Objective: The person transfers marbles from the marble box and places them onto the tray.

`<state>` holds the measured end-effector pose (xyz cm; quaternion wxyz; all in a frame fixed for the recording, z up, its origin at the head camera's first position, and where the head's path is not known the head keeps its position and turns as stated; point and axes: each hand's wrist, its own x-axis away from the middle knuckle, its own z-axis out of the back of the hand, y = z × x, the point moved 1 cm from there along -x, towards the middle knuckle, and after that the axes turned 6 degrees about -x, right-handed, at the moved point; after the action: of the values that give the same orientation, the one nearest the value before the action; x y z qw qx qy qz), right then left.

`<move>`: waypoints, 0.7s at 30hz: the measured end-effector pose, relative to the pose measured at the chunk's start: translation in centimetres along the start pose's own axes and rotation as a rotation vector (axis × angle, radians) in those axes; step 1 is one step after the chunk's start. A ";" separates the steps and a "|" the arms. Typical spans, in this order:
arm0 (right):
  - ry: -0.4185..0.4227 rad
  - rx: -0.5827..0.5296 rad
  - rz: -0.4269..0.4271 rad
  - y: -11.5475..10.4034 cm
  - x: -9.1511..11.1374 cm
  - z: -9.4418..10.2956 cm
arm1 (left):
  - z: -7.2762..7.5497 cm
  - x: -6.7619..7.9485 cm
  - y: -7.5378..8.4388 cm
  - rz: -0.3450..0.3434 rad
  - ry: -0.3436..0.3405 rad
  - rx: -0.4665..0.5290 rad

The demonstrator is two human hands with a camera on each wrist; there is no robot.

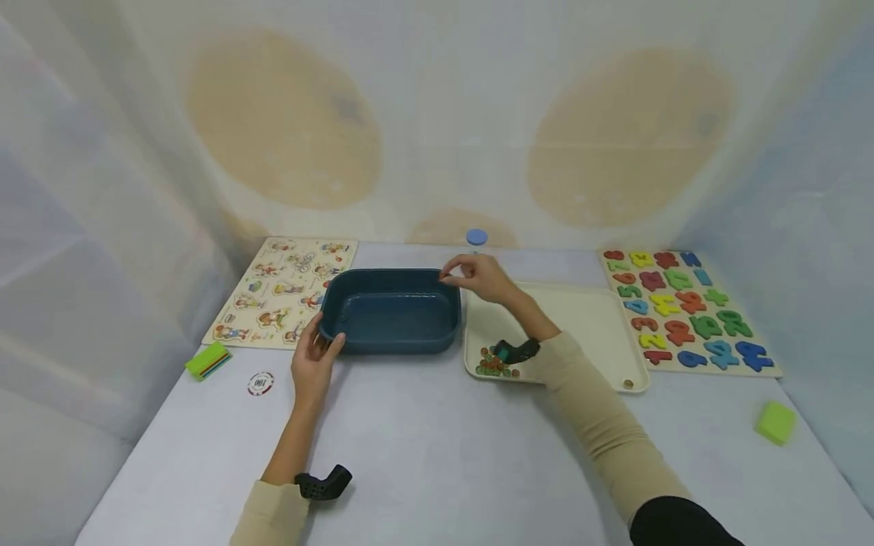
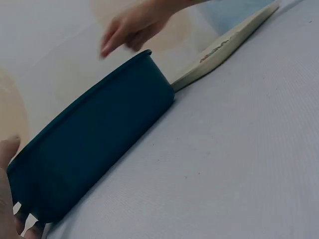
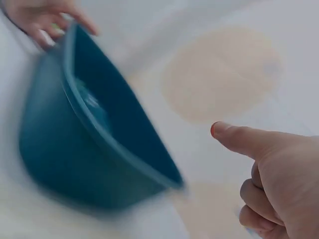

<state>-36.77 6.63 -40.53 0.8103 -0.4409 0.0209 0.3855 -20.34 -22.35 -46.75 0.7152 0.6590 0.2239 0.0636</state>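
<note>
A deep blue rectangular dish (image 1: 391, 343) stands on the table. My left hand (image 1: 314, 368) grips its near left corner, thumb and fingers on either side of the wall in the left wrist view. Above the dish's far right corner, my right hand (image 1: 483, 279) pinches a small reddish bead (image 3: 214, 129); only its edge shows at the thumb tip. To the right, a cream tray (image 1: 580, 318) holds a cluster of small red and green beads (image 1: 493, 365) in its near left corner. One more bead (image 1: 628, 384) lies in the tray's near right corner.
Behind the dish and tray stands a blue-capped bottle (image 1: 476, 238). A picture board (image 1: 290, 262) lies left, a number puzzle board (image 1: 683, 311) right. Nearer are a green block with coloured strips (image 1: 208, 361), a round chip (image 1: 260, 384) and a green sponge-like block (image 1: 776, 422).
</note>
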 end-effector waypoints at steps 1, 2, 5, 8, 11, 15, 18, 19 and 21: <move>0.055 -0.006 -0.026 0.5 1.4 1.6 | 0.0 -0.1 -0.2 0.003 -0.009 0.015; 0.106 -0.006 -0.056 1.0 2.9 3.2 | 0.0 -0.2 -0.4 0.006 -0.016 0.028; 0.210 0.030 -0.188 2.8 7.5 6.8 | 0.0 -0.5 -1.4 0.013 -0.027 0.038; 0.203 0.113 -0.336 4.6 11.6 8.6 | 0.1 -0.6 -2.2 0.009 -0.014 0.043; 0.124 0.195 -0.457 6.3 14.8 9.0 | 0.0 -0.8 -2.5 -0.005 -0.001 0.037; 0.065 0.234 -0.514 7.5 16.6 8.4 | 0.0 -0.9 -2.3 -0.023 0.019 0.023; 0.080 0.246 -0.504 7.4 16.5 8.0 | -0.1 -0.8 -2.1 -0.036 0.033 0.018; 0.087 0.252 -0.491 7.3 16.3 7.9 | -0.1 -0.8 -2.1 -0.042 0.036 0.018; 0.094 0.267 -0.461 6.5 15.7 7.8 | -0.2 -0.8 -2.1 -0.055 0.042 0.043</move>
<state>-32.38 23.90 -46.17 0.9257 -0.3409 0.0083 0.1638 -21.56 -22.70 -48.63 0.6975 0.6663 0.2583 0.0528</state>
